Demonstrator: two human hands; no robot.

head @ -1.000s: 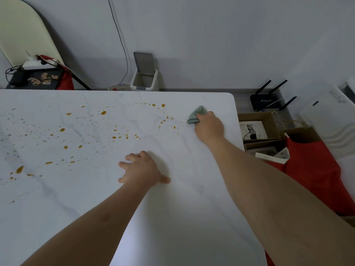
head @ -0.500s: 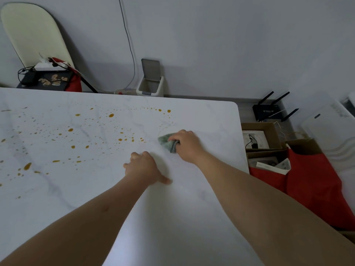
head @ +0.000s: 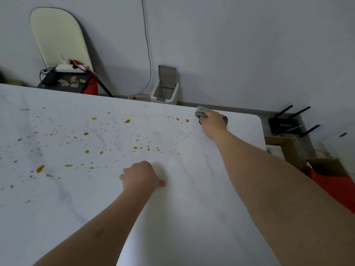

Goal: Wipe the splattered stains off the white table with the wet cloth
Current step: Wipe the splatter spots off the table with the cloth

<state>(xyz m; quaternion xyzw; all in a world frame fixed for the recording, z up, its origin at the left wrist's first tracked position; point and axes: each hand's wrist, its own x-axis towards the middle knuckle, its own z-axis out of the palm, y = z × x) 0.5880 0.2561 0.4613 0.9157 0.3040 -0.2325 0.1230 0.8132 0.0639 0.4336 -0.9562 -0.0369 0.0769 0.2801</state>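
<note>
Right hand [head: 213, 123] gripping wet cloth [head: 200, 112] at far table [head: 192, 217] edge, left hand [head: 141, 177] fingers curled, knuckles resting on table, orange stains [head: 127, 121] remaining, no legible writing

- right hand [head: 213, 122] reaches to the far edge of the white table [head: 192, 217], fingers curled over the wet cloth [head: 201, 112], cloth pressed on the top
- left hand [head: 141, 177] rests mid-table, fingers curled under, thumb out to the right
- orange stains [head: 86, 143] scattered across the left and centre; nearest drops just left of the cloth
- small open-lid bin [head: 166, 91] on the floor against the wall
- black router [head: 288, 122] on the floor, right of the table
</note>
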